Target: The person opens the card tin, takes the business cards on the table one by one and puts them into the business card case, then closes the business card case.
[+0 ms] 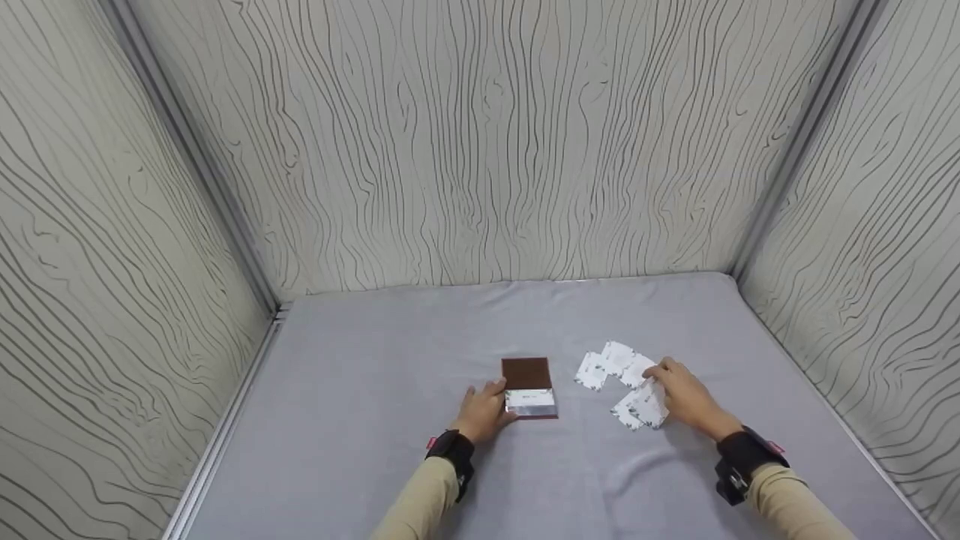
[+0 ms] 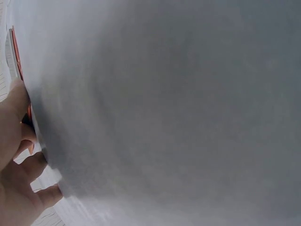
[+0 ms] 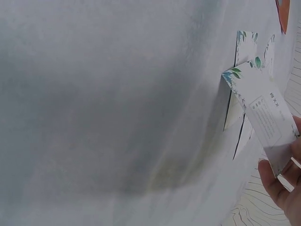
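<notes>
A flat brown card holder (image 1: 526, 373) lies on the grey cloth, a white card (image 1: 529, 397) behind the clear pocket on its lower half. At its left edge, my left hand (image 1: 480, 412) holds the holder between thumb and fingers; in the left wrist view only its reddish edge (image 2: 16, 52) shows. To the right, my right hand (image 1: 688, 399) pinches a white card with a leaf print (image 3: 263, 110) by one end. This card is tilted over other white cards (image 1: 618, 357) that lie loosely spread and partly overlap. Small print shows on its face.
Grey cloth (image 1: 360, 375) covers the table, with soft wrinkles at the front. Pale panels (image 1: 480, 150) with wood-grain lines enclose the back and both sides. A metal rail (image 1: 225, 420) runs along the left edge.
</notes>
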Demonstrator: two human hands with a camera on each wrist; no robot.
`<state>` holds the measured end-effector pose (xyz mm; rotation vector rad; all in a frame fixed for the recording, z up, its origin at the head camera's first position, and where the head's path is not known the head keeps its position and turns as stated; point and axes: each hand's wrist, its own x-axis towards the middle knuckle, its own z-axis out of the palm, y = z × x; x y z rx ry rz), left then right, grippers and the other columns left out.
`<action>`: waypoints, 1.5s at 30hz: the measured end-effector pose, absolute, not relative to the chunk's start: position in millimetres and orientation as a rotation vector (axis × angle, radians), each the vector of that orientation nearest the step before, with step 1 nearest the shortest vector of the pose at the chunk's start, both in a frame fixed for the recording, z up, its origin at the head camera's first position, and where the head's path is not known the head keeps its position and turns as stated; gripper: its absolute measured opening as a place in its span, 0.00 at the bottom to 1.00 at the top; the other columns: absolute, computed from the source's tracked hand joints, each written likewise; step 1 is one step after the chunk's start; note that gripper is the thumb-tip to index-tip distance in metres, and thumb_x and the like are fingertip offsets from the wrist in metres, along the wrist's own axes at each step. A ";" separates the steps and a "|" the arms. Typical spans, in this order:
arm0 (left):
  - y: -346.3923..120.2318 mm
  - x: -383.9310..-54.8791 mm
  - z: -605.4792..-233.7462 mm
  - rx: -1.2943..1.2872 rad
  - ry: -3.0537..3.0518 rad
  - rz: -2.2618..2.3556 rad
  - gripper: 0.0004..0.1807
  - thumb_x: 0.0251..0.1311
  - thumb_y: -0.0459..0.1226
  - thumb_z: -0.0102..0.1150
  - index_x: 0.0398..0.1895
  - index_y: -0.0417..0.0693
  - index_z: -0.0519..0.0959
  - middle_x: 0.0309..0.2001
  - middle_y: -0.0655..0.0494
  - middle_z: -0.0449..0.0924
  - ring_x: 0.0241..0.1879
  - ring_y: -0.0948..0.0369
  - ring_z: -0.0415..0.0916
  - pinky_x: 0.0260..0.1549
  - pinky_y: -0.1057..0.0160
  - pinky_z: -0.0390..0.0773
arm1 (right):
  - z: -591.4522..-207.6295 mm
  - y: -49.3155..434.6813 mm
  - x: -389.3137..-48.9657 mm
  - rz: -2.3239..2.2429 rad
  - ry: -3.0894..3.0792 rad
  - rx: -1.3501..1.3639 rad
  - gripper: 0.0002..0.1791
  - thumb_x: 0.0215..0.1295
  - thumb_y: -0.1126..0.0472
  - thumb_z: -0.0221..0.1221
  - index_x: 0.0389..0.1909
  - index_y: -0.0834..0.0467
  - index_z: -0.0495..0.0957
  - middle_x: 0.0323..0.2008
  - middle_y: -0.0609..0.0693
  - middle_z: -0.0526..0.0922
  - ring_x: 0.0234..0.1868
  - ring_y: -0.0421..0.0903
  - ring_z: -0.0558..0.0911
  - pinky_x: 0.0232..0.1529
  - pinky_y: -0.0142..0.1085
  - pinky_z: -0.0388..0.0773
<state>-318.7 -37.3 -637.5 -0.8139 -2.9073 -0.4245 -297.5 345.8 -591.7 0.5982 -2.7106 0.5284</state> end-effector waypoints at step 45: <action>-34.9 -318.9 -635.9 -0.773 -2.952 -0.411 0.30 0.67 0.48 0.60 0.63 0.34 0.74 0.67 0.46 0.70 0.66 0.47 0.67 0.64 0.39 0.63 | -592.2 230.4 -326.0 0.768 -2.509 0.820 0.14 0.57 0.82 0.57 0.40 0.64 0.78 0.36 0.53 0.74 0.37 0.51 0.80 0.39 0.46 0.81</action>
